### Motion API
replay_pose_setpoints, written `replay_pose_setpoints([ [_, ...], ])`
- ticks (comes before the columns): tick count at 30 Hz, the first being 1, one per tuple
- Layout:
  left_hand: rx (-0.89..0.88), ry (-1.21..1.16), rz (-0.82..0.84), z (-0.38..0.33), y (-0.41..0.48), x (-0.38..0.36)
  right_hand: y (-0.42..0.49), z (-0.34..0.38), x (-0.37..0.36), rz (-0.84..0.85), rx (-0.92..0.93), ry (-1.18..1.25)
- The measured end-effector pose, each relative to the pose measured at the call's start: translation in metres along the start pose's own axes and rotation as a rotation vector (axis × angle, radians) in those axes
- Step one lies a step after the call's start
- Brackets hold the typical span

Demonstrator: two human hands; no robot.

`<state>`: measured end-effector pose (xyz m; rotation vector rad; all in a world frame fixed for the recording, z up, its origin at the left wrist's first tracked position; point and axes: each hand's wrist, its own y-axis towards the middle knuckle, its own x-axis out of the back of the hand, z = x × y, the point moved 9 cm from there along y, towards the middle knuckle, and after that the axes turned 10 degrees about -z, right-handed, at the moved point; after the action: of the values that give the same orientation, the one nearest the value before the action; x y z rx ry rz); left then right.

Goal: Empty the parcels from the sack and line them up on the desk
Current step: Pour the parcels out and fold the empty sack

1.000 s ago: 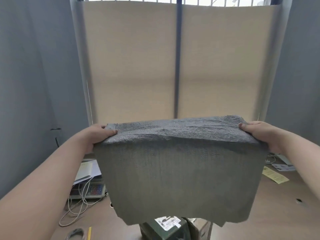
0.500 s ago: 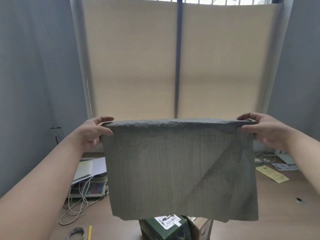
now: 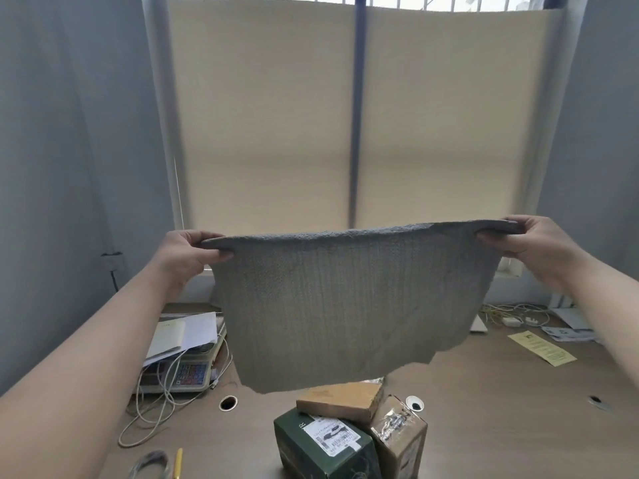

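Three parcels [image 3: 349, 426] lie heaped below my left hand [image 3: 188, 252] and right hand [image 3: 529, 245], each pinching a sack [image 3: 345, 305] corner; emptying looks done, and lining up needs free hands.

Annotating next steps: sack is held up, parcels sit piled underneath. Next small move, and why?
Probably lay the sack aside on the bare desk. It hangs flat and limp, pinched at its top edge by the left hand and right hand, so it looks emptied. The flat brown box lies atop the green box beside the taped parcel: heaped, not lined up.
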<state>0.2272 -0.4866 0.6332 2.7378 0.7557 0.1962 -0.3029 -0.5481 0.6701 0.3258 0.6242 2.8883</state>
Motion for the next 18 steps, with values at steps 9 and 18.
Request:
replay_pose_setpoints([
  [9,-0.027,-0.334,0.021,-0.008,-0.006,-0.011,0.003,0.006,0.004,-0.099,0.082,0.221],
  [18,-0.029,-0.419,-0.117,-0.001,-0.010,-0.014,-0.017,-0.008,-0.006,0.161,-0.250,0.270],
])
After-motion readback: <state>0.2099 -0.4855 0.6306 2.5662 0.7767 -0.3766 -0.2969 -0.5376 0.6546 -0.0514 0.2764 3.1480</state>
